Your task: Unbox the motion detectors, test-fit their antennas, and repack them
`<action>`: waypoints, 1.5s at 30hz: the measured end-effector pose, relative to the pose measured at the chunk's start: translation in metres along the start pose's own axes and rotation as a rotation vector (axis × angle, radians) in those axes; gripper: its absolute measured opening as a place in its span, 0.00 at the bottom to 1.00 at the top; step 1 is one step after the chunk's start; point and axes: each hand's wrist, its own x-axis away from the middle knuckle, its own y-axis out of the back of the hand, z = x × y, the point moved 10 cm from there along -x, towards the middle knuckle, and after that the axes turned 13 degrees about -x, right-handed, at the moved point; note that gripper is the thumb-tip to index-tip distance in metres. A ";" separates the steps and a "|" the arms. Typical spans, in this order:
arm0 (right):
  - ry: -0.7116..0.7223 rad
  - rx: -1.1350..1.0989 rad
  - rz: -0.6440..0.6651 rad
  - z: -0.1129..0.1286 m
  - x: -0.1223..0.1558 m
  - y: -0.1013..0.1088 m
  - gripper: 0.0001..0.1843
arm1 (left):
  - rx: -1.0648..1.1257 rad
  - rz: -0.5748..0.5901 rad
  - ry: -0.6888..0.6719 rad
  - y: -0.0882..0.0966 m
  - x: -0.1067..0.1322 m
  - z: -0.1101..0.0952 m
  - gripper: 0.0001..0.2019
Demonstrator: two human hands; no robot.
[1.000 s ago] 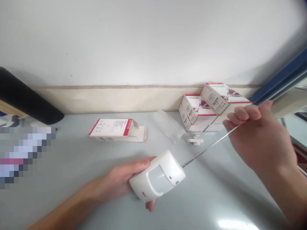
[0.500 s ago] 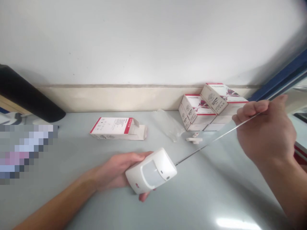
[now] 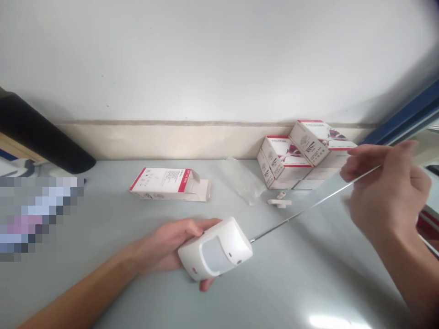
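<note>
My left hand (image 3: 178, 242) is wrapped round a white motion detector (image 3: 216, 251), with its lens window facing up toward me. A thin telescopic antenna (image 3: 302, 212) sticks out of the detector's end and runs up to the right, drawn out long. At its far tip, my right hand (image 3: 387, 183) has its fingers closed on the antenna; the exact grip is partly hidden by the hand. Below both hands is the grey table (image 3: 144, 297), and the detector is held above it.
An opened detector box (image 3: 161, 183) lies behind my left hand. A clear plastic bag (image 3: 242, 180) and small white plastic parts (image 3: 279, 201) lie mid-table. Several closed boxes (image 3: 291, 160) are stacked by the wall. A black cylinder (image 3: 44, 132) stands at left.
My right hand has turned and shifted slightly right and down, its fingers still at the antenna's tip. The detector has barely moved in my left hand.
</note>
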 end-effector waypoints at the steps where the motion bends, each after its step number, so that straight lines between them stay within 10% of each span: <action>1: 0.026 0.067 0.005 0.004 0.003 -0.001 0.32 | 0.003 -0.025 0.003 0.002 0.000 0.001 0.24; 7: -0.010 0.384 0.282 0.006 0.038 -0.035 0.35 | 0.000 -0.164 0.004 0.013 0.002 0.003 0.21; 15: -0.144 0.212 0.886 -0.006 0.115 -0.085 0.25 | 0.002 -0.276 -0.003 0.017 0.004 0.000 0.23; 32: -0.425 -0.018 1.295 0.003 0.180 -0.120 0.31 | 0.310 -0.330 -0.050 -0.011 -0.011 0.025 0.19; 37: -0.078 0.226 1.300 0.014 0.165 -0.115 0.31 | 0.274 -0.273 -0.154 -0.012 -0.011 0.016 0.18; 45: 0.295 0.772 1.078 -0.014 0.128 -0.097 0.19 | 0.265 -0.646 -0.154 0.032 0.011 -0.004 0.22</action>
